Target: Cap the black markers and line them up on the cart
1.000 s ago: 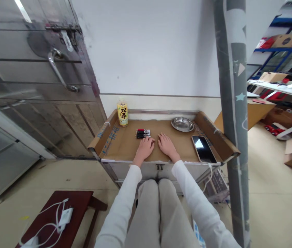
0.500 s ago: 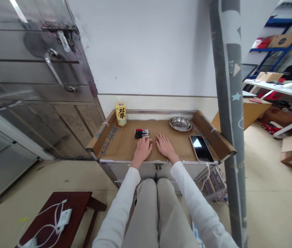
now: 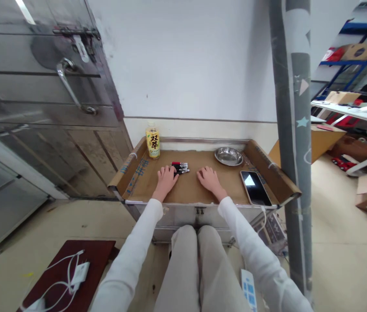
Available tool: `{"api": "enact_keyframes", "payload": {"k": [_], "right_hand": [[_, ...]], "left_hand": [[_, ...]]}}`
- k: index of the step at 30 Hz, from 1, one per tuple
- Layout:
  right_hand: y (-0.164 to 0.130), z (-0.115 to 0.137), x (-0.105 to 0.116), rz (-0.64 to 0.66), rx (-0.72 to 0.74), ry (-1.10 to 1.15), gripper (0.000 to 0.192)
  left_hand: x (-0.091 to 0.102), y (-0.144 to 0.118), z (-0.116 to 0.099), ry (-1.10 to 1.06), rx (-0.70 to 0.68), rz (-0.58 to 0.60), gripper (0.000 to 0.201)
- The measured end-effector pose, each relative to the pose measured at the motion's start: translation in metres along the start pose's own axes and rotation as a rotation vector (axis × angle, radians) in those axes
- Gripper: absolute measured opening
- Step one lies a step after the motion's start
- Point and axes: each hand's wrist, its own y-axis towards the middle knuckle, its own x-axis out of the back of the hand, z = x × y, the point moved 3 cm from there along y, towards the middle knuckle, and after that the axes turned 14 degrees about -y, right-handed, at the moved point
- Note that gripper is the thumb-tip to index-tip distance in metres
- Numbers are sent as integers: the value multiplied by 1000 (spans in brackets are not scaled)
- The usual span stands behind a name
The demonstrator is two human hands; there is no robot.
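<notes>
I'm looking down at a small metal table (image 3: 144,202) lined with brown cardboard whose flaps stand up along both sides. At the back left corner a yellow-labelled bottle (image 3: 152,141) stands upright against the rail. A shallow steel dish (image 3: 229,156) sits toward the back right, and a phone (image 3: 255,187) lies flat near the right flap, screen up. In the middle there's a small cluster of markers (image 3: 179,167), black with some red, lying side by side.

Around the table: a white wall behind, a big steel door (image 3: 40,99) with a lever handle on the left, a grey pole (image 3: 295,130) rising just right of the table, and blue shelving with boxes beyond it. Down by my left knee a dark red stool (image 3: 69,273) carries a white charger and cable.

My left hand (image 3: 165,178) lies palm down with the fingers spread, fingertips right at the left ends of the markers; whether it's actually gripping one I can't tell. My right hand (image 3: 208,178) rests flat and relaxed on the cardboard, holding nothing, well clear of the markers.

Against the earlier view, my hands were close together in front of the markers; now the left one has slid out to the left and up to them, and the right sits a little further apart. The markers look slightly fanned now.
</notes>
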Motion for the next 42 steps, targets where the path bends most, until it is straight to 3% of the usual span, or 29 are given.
{"api": "enact_keyframes", "payload": {"k": [3,5,9,13,17,22,32,38,42], "right_hand": [[26,2,6,40,2,154,38],[36,7,5,100,52,270,38],[40,13,-2,127,58,415,35],[38,4,-11,174,-120,863,37],[35,-8,-12,267,-244,1365,34],[30,-18,-2,306,-157,1439,37],[29,-15,-10,261,-205,1665,15],[23,-23,-15,204,-187,1693,20],[20,-40,-20,48,-252,1634,26]], "left_hand": [[-2,1,9,-120,-58,108,18],[-7,0,9,-206,-51,101,15],[-24,2,-8,-513,-72,44,9],[-36,17,-33,-904,47,-135,14],[-28,39,-63,-1068,48,-322,31],[-10,70,-83,-1136,-138,-255,23],[0,93,-48,-1208,-47,-380,16],[-12,92,-27,-1178,71,-444,11],[-27,92,-27,-1067,137,-362,4]]}}
